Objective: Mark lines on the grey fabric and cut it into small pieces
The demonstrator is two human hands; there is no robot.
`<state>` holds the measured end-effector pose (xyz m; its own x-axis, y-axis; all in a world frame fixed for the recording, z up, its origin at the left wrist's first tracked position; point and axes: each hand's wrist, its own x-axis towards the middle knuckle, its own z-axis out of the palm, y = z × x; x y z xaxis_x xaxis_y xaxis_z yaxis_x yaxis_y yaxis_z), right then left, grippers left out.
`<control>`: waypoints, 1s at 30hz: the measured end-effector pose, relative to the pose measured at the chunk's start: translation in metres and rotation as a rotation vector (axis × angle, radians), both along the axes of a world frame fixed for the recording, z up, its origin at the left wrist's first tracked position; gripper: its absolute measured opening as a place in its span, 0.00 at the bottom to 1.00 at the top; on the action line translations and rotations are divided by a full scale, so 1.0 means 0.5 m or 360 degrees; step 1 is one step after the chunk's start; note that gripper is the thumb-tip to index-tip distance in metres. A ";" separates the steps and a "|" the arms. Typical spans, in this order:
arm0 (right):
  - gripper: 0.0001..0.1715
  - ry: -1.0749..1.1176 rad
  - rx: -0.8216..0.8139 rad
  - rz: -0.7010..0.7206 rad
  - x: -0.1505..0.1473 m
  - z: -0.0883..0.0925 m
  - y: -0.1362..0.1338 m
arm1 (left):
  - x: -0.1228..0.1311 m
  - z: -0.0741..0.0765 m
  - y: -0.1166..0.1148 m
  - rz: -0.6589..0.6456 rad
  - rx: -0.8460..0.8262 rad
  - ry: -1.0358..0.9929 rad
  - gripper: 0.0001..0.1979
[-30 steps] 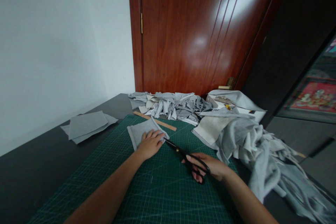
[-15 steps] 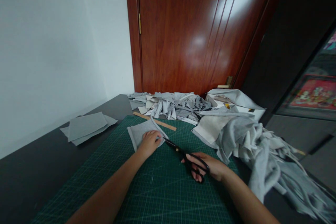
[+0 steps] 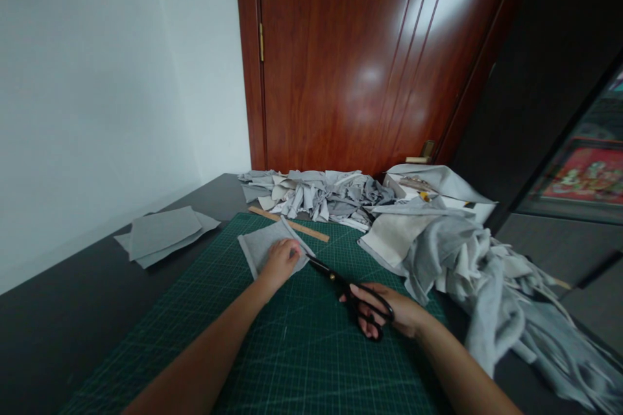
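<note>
A grey piece of fabric (image 3: 257, 241) with folded or raised strips along its edges lies on the green cutting mat (image 3: 302, 363). My left hand (image 3: 281, 259) is closed on its near right part, fingertips pinched together; what lies between them is partly hidden. In my right hand (image 3: 377, 308) I hold black-handled scissors (image 3: 332, 277), my fingers through the loops. Their blades point up and left, and the tips reach the right edge of the fabric beside my left fingertips. The blades look closed or nearly so.
Behind the fabric lies a wooden ruler (image 3: 292, 225). Flat grey fabric pieces (image 3: 165, 233) rest on the dark table (image 3: 43, 331) to the left. Fabric scraps (image 3: 316, 194) line the back, with a white box (image 3: 479, 211) and heaped grey cloth (image 3: 438, 246) at right.
The whole view has shifted slightly. Both hands, the scissors and the fabric keep nearly the same places; the scissor tips sit a touch farther from my left fingertips.
</note>
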<state>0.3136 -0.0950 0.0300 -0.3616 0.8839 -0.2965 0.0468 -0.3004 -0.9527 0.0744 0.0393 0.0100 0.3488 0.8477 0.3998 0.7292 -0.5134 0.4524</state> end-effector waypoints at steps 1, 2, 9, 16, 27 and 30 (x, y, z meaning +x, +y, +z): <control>0.37 -0.0004 -0.0001 -0.0002 0.000 0.000 0.000 | -0.001 0.005 -0.004 -0.0021 0.0008 -0.0020 0.05; 0.37 -0.0004 0.0001 0.0000 0.000 0.000 -0.001 | 0.000 0.010 -0.009 -0.0058 0.0017 -0.0048 0.05; 0.38 0.0016 0.0000 -0.0010 0.002 -0.006 0.004 | 0.027 0.026 -0.054 -0.0489 0.0126 -0.0219 0.06; 0.36 0.0051 -0.0017 -0.0046 0.011 -0.009 0.008 | 0.019 0.010 -0.044 -0.0331 0.0230 -0.0124 0.23; 0.36 0.0052 -0.0023 0.0003 0.012 -0.006 0.005 | 0.006 -0.006 -0.032 -0.0110 0.0075 0.0224 0.06; 0.35 0.0019 -0.0015 0.0003 0.011 -0.007 0.005 | 0.006 -0.006 -0.030 -0.0161 0.0066 0.0221 0.07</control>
